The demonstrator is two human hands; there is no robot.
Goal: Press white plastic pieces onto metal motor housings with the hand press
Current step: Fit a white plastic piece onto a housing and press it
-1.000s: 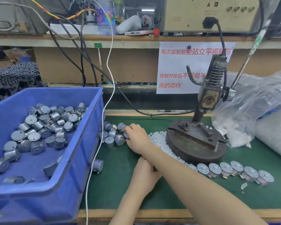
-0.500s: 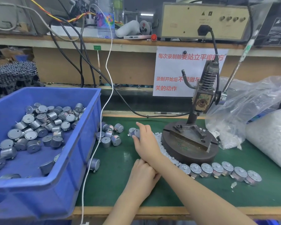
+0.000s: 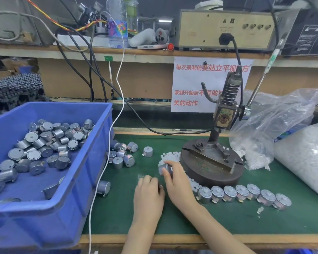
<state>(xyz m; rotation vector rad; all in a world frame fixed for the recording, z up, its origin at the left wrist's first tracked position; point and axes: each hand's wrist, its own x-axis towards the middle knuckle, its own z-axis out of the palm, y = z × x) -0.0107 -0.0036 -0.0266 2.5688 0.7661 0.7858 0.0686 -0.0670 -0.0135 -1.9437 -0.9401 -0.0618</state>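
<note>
My right hand (image 3: 174, 182) pinches a grey metal motor housing (image 3: 163, 169) just above the green mat, beside the pile of small white plastic pieces (image 3: 170, 156) at the left foot of the hand press (image 3: 212, 160). To its left, my left hand (image 3: 148, 194) rests on the mat with its fingers curled round a small dark part (image 3: 160, 187), of which only an edge shows. The press stands idle with its lever (image 3: 259, 85) raised at the right. Along the front of the press base lies a row of several motor housings with white pieces on them (image 3: 242, 194).
A blue bin (image 3: 92, 173) with several motor housings fills the left. More loose housings (image 3: 122, 155) lie on the mat beside it. A white cable (image 3: 106, 162) hangs down past the bin's corner. Plastic bags of white pieces (image 3: 301, 158) crowd the right side.
My right hand picked a housing from the loose group and drew it back toward me and the press base. My left hand, earlier under the right forearm, now lies beside it.
</note>
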